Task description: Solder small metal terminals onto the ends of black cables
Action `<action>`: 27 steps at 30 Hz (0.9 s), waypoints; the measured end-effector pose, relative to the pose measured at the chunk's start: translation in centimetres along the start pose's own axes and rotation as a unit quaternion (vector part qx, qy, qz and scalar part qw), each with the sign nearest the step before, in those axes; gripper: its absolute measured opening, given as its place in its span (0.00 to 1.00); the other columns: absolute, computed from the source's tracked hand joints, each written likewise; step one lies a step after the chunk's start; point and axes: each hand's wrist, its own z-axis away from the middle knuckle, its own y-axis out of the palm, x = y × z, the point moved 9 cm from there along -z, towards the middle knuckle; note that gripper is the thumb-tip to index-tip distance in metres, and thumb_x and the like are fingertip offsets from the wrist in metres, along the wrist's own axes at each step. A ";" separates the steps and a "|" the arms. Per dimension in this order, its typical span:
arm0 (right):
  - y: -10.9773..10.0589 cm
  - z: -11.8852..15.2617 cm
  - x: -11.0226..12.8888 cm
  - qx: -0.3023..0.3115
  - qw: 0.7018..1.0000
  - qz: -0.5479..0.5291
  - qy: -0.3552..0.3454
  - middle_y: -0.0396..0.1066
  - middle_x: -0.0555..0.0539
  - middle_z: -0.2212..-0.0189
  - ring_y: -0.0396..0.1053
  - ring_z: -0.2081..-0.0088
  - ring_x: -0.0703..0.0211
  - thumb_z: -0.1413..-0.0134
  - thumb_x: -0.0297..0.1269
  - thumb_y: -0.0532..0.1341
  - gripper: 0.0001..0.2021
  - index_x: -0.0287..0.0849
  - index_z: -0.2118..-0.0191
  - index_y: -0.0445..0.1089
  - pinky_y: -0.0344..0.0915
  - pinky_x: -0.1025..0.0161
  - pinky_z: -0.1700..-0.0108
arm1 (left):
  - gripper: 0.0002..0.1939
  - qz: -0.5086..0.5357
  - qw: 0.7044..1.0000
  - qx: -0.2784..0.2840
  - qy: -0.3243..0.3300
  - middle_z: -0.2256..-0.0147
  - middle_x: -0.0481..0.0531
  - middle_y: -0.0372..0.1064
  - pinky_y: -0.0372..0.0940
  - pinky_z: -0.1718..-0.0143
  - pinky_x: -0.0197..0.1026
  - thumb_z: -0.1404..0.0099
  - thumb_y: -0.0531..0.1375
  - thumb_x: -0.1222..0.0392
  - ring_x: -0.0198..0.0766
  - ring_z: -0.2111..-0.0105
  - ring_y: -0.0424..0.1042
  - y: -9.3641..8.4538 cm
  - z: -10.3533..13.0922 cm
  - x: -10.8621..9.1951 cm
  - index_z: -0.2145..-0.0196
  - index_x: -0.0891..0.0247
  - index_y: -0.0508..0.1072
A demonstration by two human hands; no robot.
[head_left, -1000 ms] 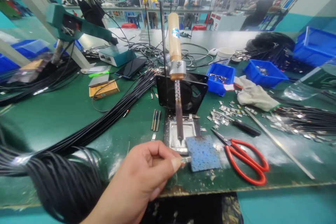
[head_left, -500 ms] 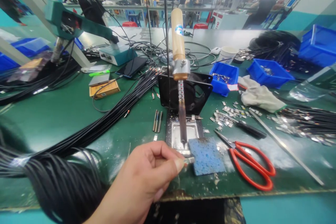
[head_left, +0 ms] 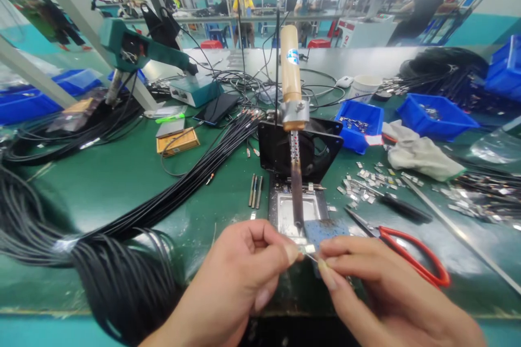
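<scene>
Between thumb and forefinger, my left hand (head_left: pixel 248 271) pinches a small silvery metal connector (head_left: pixel 310 248) just below the tip of a soldering iron. My right hand (head_left: pixel 366 276) is closed on a thin silvery wire (head_left: pixel 312 257) whose end reaches to the connector. Whether they touch I cannot make out. The soldering iron (head_left: pixel 297 184) is clamped tip down, its wooden handle (head_left: pixel 290 59) at the top. Under it lies a metal tray (head_left: pixel 280 211). A blue sponge (head_left: pixel 325 232) is partly hidden behind my right fingers.
Red-handled scissors (head_left: pixel 419 252) lie beside my right hand, near a black-handled tool (head_left: pixel 405 207) and loose metal pieces (head_left: pixel 360 184). A black fan (head_left: pixel 271 146) stands behind the iron. Black cables (head_left: pixel 163 200) fill the left. Blue bins (head_left: pixel 435 119) stand at the back right.
My right hand has come in from the right with the thin wire, up to the connector in my left hand. The whole view has shifted slightly; my left hand keeps its pinch.
</scene>
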 end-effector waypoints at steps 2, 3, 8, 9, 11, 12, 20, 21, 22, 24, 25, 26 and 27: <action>0.4 -0.1 0.0 0.020 1.000 0.002 -0.012 0.80 0.54 0.58 0.81 0.57 0.64 0.44 0.25 0.68 0.11 0.50 0.60 0.75 0.76 0.74 0.53 | 0.12 0.000 1.000 -0.002 0.000 0.89 0.37 0.55 0.39 0.83 0.32 0.38 0.68 0.61 0.24 0.86 0.43 0.0 0.0 -0.1 0.76 0.64 0.73; 0.4 -0.1 -0.1 0.023 1.000 0.006 -0.014 0.80 0.54 0.58 0.81 0.57 0.64 0.43 0.25 0.68 0.10 0.50 0.60 0.75 0.76 0.74 0.53 | 0.12 0.000 1.000 -0.003 0.000 0.89 0.37 0.55 0.39 0.83 0.32 0.38 0.68 0.61 0.24 0.86 0.43 0.0 0.0 -0.2 0.76 0.64 0.73; 0.3 -0.2 -0.2 0.014 1.000 0.024 -0.015 0.81 0.55 0.59 0.81 0.58 0.66 0.43 0.26 0.68 0.10 0.50 0.61 0.75 0.76 0.75 0.53 | 0.10 -0.011 1.000 -0.012 -0.004 0.89 0.37 0.55 0.38 0.84 0.32 0.39 0.68 0.61 0.24 0.86 0.44 -0.3 -0.2 -0.2 0.76 0.64 0.72; 0.3 -0.2 -0.1 0.013 0.999 0.027 -0.018 0.81 0.55 0.58 0.81 0.59 0.66 0.43 0.26 0.67 0.10 0.51 0.61 0.75 0.76 0.75 0.53 | 0.10 -0.011 1.000 -0.015 -0.005 0.89 0.37 0.55 0.38 0.84 0.32 0.39 0.68 0.62 0.24 0.86 0.44 -0.3 -0.2 -0.2 0.76 0.64 0.72; 0.4 -0.3 -0.2 0.013 0.999 0.035 -0.019 0.81 0.54 0.58 0.81 0.58 0.66 0.43 0.26 0.67 0.10 0.50 0.61 0.74 0.76 0.75 0.54 | 0.10 -0.010 1.000 -0.017 -0.009 0.89 0.36 0.54 0.39 0.84 0.32 0.39 0.68 0.62 0.24 0.87 0.44 -0.4 -0.3 -0.2 0.76 0.64 0.72; 0.4 -0.3 -0.2 0.013 0.999 0.038 -0.020 0.81 0.54 0.58 0.81 0.58 0.65 0.43 0.26 0.67 0.09 0.50 0.61 0.74 0.76 0.75 0.54 | 0.10 -0.011 1.000 -0.017 -0.009 0.89 0.36 0.54 0.39 0.84 0.31 0.40 0.68 0.62 0.24 0.87 0.44 -0.4 -0.3 -0.2 0.76 0.64 0.72; 0.5 -0.3 -0.3 0.008 1.000 0.019 -0.012 0.81 0.56 0.58 0.81 0.58 0.66 0.44 0.26 0.68 0.11 0.51 0.59 0.74 0.75 0.75 0.52 | 0.11 -0.008 1.000 -0.021 -0.018 0.89 0.36 0.53 0.37 0.85 0.31 0.42 0.68 0.61 0.23 0.87 0.44 -0.1 -0.5 -0.3 0.76 0.63 0.70; 0.5 -0.3 -0.3 0.006 1.000 0.019 -0.012 0.81 0.56 0.58 0.81 0.58 0.66 0.44 0.26 0.68 0.11 0.51 0.59 0.74 0.75 0.75 0.51 | 0.11 -0.008 1.000 -0.021 -0.020 0.89 0.36 0.53 0.37 0.85 0.31 0.42 0.68 0.60 0.23 0.87 0.44 -0.1 -0.5 -0.3 0.76 0.63 0.70; 0.6 -0.2 -0.3 0.002 1.000 0.016 -0.009 0.81 0.56 0.58 0.81 0.58 0.66 0.44 0.26 0.68 0.11 0.51 0.60 0.74 0.75 0.75 0.51 | 0.11 -0.009 0.999 -0.023 -0.021 0.89 0.36 0.53 0.37 0.85 0.32 0.42 0.68 0.60 0.23 0.87 0.44 -0.2 -0.5 -0.3 0.76 0.62 0.70; 0.5 -0.2 -0.5 -0.016 1.000 0.004 0.004 0.81 0.57 0.59 0.81 0.58 0.67 0.43 0.27 0.68 0.10 0.52 0.60 0.74 0.74 0.75 0.51 | 0.12 -0.011 0.999 -0.028 -0.022 0.89 0.36 0.53 0.37 0.85 0.32 0.42 0.68 0.60 0.23 0.87 0.43 -0.3 -0.6 -0.4 0.77 0.62 0.69; 0.5 -0.1 -0.6 -0.025 1.000 -0.004 0.012 0.80 0.57 0.59 0.80 0.58 0.68 0.43 0.27 0.67 0.10 0.52 0.61 0.75 0.74 0.76 0.52 | 0.12 -0.011 0.999 -0.031 -0.023 0.89 0.36 0.53 0.37 0.84 0.32 0.42 0.68 0.59 0.23 0.87 0.43 -0.3 -0.6 -0.4 0.77 0.62 0.69; 0.5 -0.1 -0.7 -0.034 0.999 -0.014 0.017 0.80 0.58 0.59 0.80 0.58 0.68 0.42 0.28 0.66 0.09 0.52 0.61 0.75 0.74 0.77 0.53 | 0.13 -0.010 0.999 -0.034 -0.025 0.89 0.36 0.53 0.37 0.84 0.33 0.42 0.68 0.59 0.24 0.87 0.43 -0.4 -0.6 -0.4 0.77 0.62 0.68; 0.6 0.0 -0.8 -0.038 0.999 -0.024 0.022 0.80 0.58 0.59 0.80 0.58 0.68 0.41 0.28 0.66 0.09 0.52 0.61 0.75 0.74 0.77 0.53 | 0.13 -0.009 0.999 -0.036 -0.027 0.89 0.36 0.53 0.37 0.84 0.33 0.42 0.68 0.59 0.24 0.87 0.44 -0.4 -0.6 -0.4 0.77 0.61 0.68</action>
